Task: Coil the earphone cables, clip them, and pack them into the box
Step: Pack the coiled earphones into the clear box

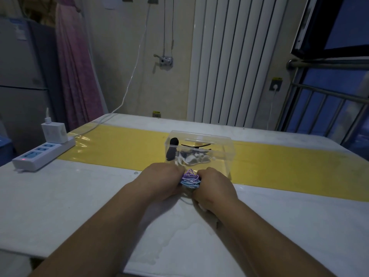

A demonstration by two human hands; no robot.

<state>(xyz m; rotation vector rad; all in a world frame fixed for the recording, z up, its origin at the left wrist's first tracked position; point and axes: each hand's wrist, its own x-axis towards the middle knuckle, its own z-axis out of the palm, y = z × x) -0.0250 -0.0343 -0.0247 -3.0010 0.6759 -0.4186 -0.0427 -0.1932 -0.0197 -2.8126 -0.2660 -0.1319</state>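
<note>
Both hands — left hand (pixel 161 181) and right hand (pixel 212 187) — grip a purple-and-blue earphone cable bundle (pixel 190 178) between them, fingers curled around it. It sits on the tabletop (pixel 79 196), just before the clear box (pixel 199 150).

White table (pixel 60 196) crossed by a glossy yellow band (pixel 123 142). White power strip with blue sockets (pixel 43 156) laid at left edge; white charger block (pixel 54 132) plugged in. White ribbed radiator (pixel 235 60) mounted on back wall. Pink curtain (pixel 73 66) hung left, beside what is possibly a grey fridge (pixel 22 76).
</note>
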